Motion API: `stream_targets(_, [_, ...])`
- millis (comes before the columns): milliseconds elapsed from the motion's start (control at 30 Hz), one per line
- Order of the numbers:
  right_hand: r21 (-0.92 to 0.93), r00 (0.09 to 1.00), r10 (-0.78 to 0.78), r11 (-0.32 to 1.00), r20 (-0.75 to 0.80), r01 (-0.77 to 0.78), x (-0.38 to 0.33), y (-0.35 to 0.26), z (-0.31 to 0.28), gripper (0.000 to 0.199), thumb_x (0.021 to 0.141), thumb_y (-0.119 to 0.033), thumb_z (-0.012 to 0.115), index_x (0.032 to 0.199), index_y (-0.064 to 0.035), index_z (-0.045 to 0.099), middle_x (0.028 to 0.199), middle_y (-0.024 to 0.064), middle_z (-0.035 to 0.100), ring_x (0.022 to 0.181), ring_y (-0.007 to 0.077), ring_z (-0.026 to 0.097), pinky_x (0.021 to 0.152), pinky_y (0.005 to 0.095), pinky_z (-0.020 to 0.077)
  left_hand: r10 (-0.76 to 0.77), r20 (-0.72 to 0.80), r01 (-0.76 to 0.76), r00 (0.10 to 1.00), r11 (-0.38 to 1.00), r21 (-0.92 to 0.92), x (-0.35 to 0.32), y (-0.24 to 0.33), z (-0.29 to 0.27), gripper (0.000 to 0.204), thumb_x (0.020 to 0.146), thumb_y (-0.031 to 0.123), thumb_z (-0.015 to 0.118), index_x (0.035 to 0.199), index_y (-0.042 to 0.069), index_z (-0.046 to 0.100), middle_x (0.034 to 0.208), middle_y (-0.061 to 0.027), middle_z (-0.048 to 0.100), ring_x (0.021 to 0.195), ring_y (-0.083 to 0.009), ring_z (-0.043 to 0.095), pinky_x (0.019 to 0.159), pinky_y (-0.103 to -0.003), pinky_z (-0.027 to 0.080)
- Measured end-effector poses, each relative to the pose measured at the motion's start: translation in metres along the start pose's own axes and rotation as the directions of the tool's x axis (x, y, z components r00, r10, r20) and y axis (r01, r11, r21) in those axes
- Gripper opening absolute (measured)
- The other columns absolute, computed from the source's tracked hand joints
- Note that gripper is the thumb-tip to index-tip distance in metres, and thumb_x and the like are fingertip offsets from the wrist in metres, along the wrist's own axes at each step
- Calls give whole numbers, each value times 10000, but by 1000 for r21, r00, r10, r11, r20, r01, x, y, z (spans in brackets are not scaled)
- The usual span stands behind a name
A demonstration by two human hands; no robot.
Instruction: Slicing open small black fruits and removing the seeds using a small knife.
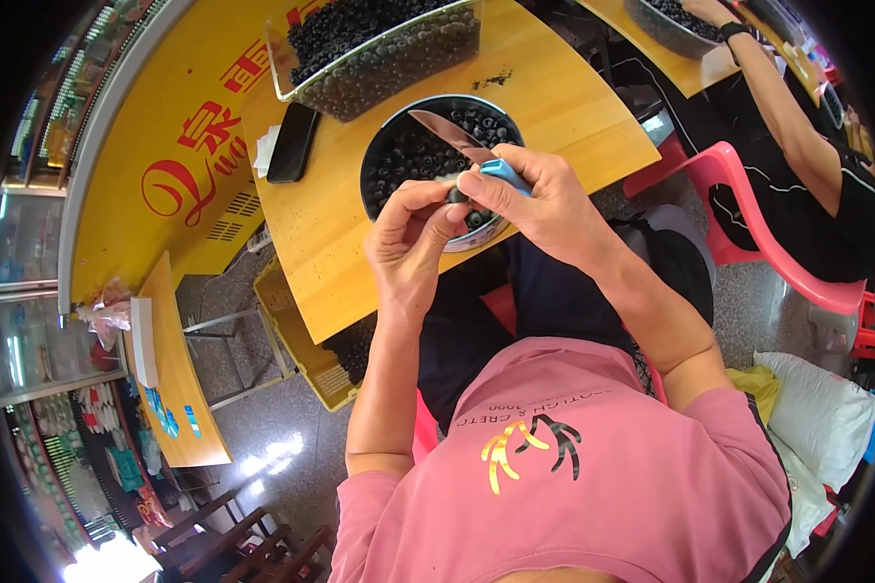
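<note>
Head view: just above the bowl (475, 238), the left hand (405, 238) is pinching a dark seed (457, 195); the right hand (546, 199) is holding a knife (454, 134) by its handle (507, 176). The seed is looking light, hard, perhaps slippery, so its sides are probably offering the best hold.

Indoor room seen from above through a round fisheye view. A light wooden table (564, 117) reaches from the centre toward 12 o'clock; another wooden table (676, 68) stands between 1 and 2. At 10 o'clock rises a large yellow panel (131, 126) with red lettering and a grey curved border. Shelving (78, 457) packed with goods lines 8 o'clock, and a narrow wooden side table (180, 398) stands nearer. Grey speckled floor (228, 413) shows there, reflecting white light. A pink plastic chair (734, 194) sits between 2 and 3. Bright glare (112, 562) fills the rim between 7 and 8.
</note>
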State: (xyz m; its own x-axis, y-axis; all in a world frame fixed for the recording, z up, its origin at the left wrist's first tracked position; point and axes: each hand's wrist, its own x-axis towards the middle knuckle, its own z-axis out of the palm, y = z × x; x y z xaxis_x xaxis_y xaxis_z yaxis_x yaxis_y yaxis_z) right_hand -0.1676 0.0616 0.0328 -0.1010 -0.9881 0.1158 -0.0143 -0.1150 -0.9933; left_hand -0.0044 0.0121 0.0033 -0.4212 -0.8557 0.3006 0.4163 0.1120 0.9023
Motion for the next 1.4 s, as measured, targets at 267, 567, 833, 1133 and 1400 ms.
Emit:
stream_targets(267, [35, 997, 5, 999, -83, -2, 2, 5, 7, 231, 951, -195, 610, 975, 33, 644, 856, 27, 647, 789, 75, 602, 728, 212, 471, 106, -176, -59, 979, 965, 256, -14, 29, -33, 182, 862, -74, 654, 1032, -19, 619, 966, -43, 613, 829, -100, 598, 745, -210, 490])
stream_targets(567, [-57, 978, -49, 998, -201, 38, 5, 18, -17, 231, 943, -225, 630, 993, -3, 670, 764, -19, 619, 594, -12, 405, 523, 165, 288, 466, -551, 212, 692, 599, 772, -54, 67, -178, 177, 872, 31, 673, 1041, 18, 623, 991, -45, 609, 846, -107, 572, 743, -216, 463])
stream_targets(833, [-92, 983, -29, 996, -182, 12, 1, 17, -20, 287, 946, -227, 628, 1062, 35, 639, 895, 48, 669, 811, 85, 600, 760, 220, 465, 285, -31, -106, 958, 452, 886, 1, 50, -90, 144, 845, 6, 662, 987, 15, 653, 925, -112, 632, 892, -212, 609, 755, -279, 485])
stream_targets(1133, [-161, 985, -21, 987, -171, -6, -13, 10, -36, 312, 951, -214, 619, 1087, 66, 614, 879, 58, 668, 820, 88, 607, 800, 225, 468, -336, 421, -424, 842, 71, 903, 69, -28, -26, 173, 780, 196, 682, 864, 46, 663, 838, -137, 653, 846, -309, 644, 725, -430, 502])
stream_targets(1400, [-114, 988, 8, 993, -156, -26, -10, 18, -41, 264, 953, -214, 616, 1007, 43, 639, 846, 33, 645, 810, 80, 592, 790, 219, 457, -234, 316, -215, 920, 373, 903, 64, -16, -24, 194, 786, 179, 706, 895, 30, 645, 795, -118, 653, 736, -263, 634, 657, -378, 482])
